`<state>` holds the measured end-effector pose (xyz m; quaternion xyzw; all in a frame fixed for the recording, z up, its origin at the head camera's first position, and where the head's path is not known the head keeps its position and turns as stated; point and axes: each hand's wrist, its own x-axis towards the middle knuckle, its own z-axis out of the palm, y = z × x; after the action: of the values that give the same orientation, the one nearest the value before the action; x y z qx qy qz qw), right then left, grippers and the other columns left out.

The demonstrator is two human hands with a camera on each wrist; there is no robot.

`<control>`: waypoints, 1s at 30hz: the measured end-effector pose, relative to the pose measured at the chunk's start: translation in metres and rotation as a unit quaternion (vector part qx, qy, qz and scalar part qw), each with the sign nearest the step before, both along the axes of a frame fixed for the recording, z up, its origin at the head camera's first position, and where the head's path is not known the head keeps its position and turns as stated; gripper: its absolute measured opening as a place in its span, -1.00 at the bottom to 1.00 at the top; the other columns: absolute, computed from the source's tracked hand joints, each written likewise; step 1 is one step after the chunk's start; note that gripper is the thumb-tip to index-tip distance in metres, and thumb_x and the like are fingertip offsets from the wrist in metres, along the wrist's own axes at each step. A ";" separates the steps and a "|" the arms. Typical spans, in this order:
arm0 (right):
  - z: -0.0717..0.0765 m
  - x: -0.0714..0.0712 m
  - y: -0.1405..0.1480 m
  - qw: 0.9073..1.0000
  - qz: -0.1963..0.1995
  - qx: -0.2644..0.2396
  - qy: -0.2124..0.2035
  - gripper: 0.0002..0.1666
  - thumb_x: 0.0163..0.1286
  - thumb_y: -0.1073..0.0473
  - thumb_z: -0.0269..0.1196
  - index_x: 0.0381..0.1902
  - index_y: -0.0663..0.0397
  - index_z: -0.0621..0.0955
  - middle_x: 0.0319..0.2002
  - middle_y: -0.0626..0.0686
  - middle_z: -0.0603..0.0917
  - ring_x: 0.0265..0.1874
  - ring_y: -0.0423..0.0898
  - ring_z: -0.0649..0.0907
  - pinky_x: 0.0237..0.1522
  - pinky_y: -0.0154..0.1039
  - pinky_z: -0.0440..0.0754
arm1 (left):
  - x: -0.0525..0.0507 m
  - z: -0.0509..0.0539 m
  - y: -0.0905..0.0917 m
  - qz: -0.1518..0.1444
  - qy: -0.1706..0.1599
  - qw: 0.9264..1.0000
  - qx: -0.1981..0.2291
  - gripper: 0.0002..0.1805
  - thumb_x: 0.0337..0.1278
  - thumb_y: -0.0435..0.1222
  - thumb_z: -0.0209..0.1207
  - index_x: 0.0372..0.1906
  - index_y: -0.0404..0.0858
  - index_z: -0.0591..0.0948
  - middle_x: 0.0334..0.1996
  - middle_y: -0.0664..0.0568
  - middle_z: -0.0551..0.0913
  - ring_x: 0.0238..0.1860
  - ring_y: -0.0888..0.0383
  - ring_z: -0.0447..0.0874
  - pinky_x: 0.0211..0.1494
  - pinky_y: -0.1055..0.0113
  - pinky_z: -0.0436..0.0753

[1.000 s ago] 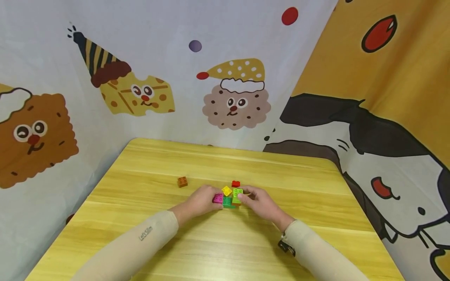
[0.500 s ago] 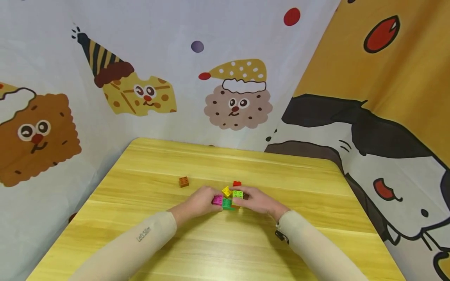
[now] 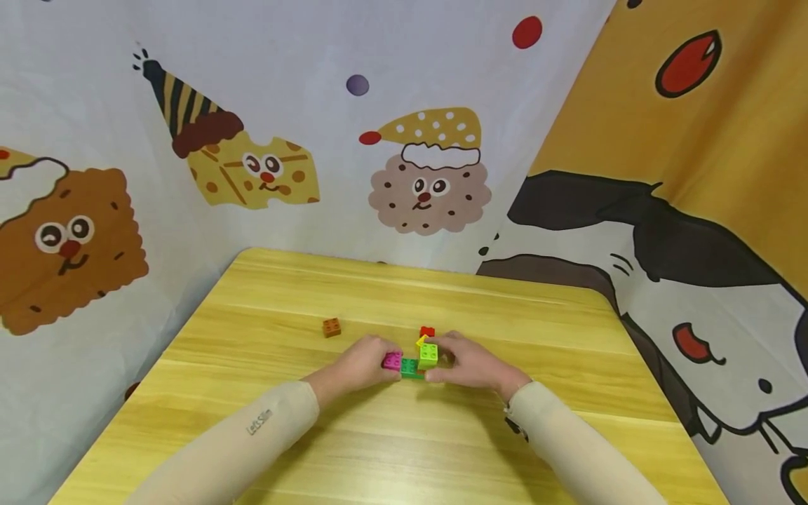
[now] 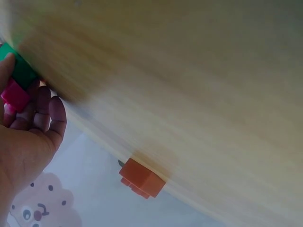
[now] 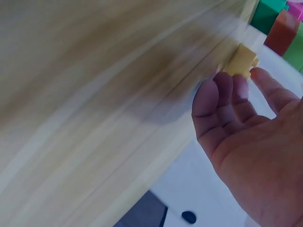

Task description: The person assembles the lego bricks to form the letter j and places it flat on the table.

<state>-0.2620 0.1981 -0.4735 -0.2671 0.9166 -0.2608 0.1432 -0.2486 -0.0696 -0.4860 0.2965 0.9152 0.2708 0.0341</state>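
My left hand (image 3: 362,362) grips a magenta building brick (image 3: 392,361) with its thumb and fingers. Beside that stands a green brick (image 3: 408,367), low on the table. A lime-green brick (image 3: 428,354) sits higher at its right, above an orange brick (image 5: 283,32) that shows in the right wrist view. Curled fingertips of my right hand (image 3: 470,361) hold a yellow brick (image 5: 241,60) just behind the lime one; in the head view most of it is hidden. The right thumb lies at the near side of the lime brick.
A red brick (image 3: 427,332) lies just beyond the yellow one. Farther left, an orange-brown brick (image 3: 331,327) stands alone on the wooden table (image 3: 353,449). Cartoon-printed cloth (image 3: 265,231) hangs behind the table and along its sides.
My right fingers have reached over the yellow brick, which has shifted right, away from behind the green brick. The right thumb has moved down the lime brick. My left hand keeps its grip.
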 end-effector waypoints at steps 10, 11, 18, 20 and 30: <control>0.001 -0.001 0.030 0.990 -0.038 0.054 0.127 -0.38 0.20 -0.03 0.47 0.18 0.05 0.60 0.37 0.10 0.43 0.33 0.13 0.42 0.34 0.09 0.33 | 0.000 -0.002 0.000 0.002 -0.004 1.000 0.001 -0.72 0.00 -0.14 0.48 -0.20 -0.14 0.71 -0.54 0.28 0.51 -0.50 0.31 0.46 -0.43 0.43 0.52; 0.000 -0.002 0.031 0.987 -0.040 0.058 0.143 -0.48 0.22 0.04 0.47 0.11 0.05 0.64 0.33 0.09 0.48 0.30 0.12 0.46 0.32 0.08 0.35 | 0.000 -0.002 0.000 0.003 -0.006 1.000 0.002 -0.72 0.00 -0.14 0.47 -0.20 -0.14 0.71 -0.54 0.28 0.51 -0.50 0.31 0.46 -0.43 0.43 0.52; -0.006 -0.004 0.032 0.978 -0.067 0.057 0.188 -0.77 0.17 0.15 0.50 -0.23 -0.07 0.70 -0.11 -0.08 0.71 -0.18 -0.15 0.63 -0.08 -0.13 0.61 | 0.001 -0.002 0.001 -0.003 -0.017 1.000 0.005 -0.78 0.01 -0.16 0.47 -0.26 -0.09 0.68 -0.56 0.26 0.52 -0.51 0.30 0.47 -0.45 0.42 0.53; -0.007 -0.005 0.033 0.979 -0.076 0.053 0.181 -0.74 0.17 0.11 0.51 -0.23 -0.08 0.66 -0.22 -0.12 0.69 -0.29 -0.21 0.61 -0.18 -0.16 0.61 | 0.002 -0.003 0.001 -0.002 -0.012 1.000 0.004 -0.77 0.01 -0.16 0.47 -0.26 -0.10 0.69 -0.55 0.26 0.52 -0.50 0.30 0.46 -0.44 0.43 0.52; 0.011 -0.008 0.032 0.986 -0.119 -0.026 0.113 -0.51 0.24 0.12 0.46 0.10 0.07 0.60 -0.07 -0.04 0.67 -0.11 -0.10 0.63 -0.05 -0.12 0.64 | 0.001 -0.002 0.000 -0.003 -0.003 1.000 0.001 -0.74 0.00 -0.14 0.47 -0.21 -0.13 0.70 -0.54 0.28 0.52 -0.50 0.30 0.47 -0.42 0.42 0.52</control>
<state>-0.2699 0.2296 -0.4625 -0.1873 0.9451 -0.2678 0.0001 -0.2477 -0.0691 -0.4884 0.2989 0.9136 0.2730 0.0374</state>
